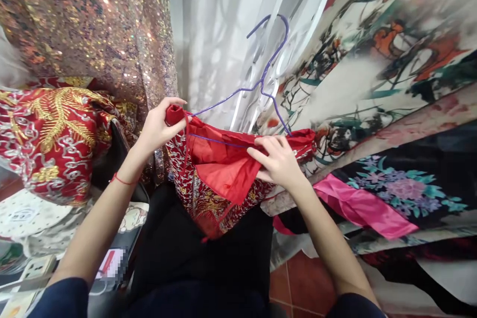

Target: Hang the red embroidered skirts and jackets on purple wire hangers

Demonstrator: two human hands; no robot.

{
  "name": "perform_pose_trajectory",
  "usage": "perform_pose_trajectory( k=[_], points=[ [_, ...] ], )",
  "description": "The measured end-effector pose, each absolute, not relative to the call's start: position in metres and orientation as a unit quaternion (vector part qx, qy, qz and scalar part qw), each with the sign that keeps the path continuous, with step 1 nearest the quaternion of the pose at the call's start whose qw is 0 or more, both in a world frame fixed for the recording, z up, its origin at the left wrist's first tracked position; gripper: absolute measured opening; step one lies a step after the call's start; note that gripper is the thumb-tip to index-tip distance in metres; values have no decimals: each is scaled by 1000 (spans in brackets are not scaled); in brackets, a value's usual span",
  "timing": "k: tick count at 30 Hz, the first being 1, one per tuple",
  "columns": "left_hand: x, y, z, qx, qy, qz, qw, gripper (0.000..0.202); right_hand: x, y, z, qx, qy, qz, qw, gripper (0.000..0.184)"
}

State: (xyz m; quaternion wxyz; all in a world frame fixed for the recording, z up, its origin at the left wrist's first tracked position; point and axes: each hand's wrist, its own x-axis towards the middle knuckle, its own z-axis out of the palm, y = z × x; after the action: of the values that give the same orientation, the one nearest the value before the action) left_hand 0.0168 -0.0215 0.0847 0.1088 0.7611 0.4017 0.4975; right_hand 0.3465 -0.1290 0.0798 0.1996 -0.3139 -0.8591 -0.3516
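A red embroidered garment [186,184] with silver and gold patterns hangs over my lap, its plain red lining [227,179] showing at the front. A thin purple clothes hanger [238,90] is inside its top edge, with the hook upward. My left hand [160,126] pinches the garment's rolled red edge at the hanger's left end. Toward the right side, my right hand [276,161] grips the top edge and lining, its thumb and some fingertips hidden by the cloth.
Another red and gold embroidered garment [48,144] lies at left, above a cluttered surface with a power socket [37,268]. Sequined fabric [93,20] hangs behind it. White curtain [212,35] and floral fabrics [391,35] fill the back and right. A pink satin band [365,206] lies at right.
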Motion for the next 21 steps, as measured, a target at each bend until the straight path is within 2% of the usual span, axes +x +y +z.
perform_pose_trajectory(
  k=[2,4,7,10,13,17,21],
  points=[
    [16,-18,85,749,421,495,127,49,364,-137,86,-343,-852,-329,218,57],
    [15,-15,86,735,442,488,159,42,387,-144,95,-392,-841,-291,232,65],
    [14,-12,89,732,452,478,177,33,425,-148,110,-473,-803,-274,239,55],
    [13,-13,92,744,436,478,167,28,453,-145,120,-518,-786,-267,207,41],
    [16,-14,92,754,415,475,182,23,462,-139,123,-538,-788,-235,184,36],
    [23,-7,85,708,414,523,232,25,449,-130,120,-600,-724,-118,319,43],
    [32,4,78,636,429,598,234,25,439,-120,114,-620,-643,-39,448,34]
  ],
)
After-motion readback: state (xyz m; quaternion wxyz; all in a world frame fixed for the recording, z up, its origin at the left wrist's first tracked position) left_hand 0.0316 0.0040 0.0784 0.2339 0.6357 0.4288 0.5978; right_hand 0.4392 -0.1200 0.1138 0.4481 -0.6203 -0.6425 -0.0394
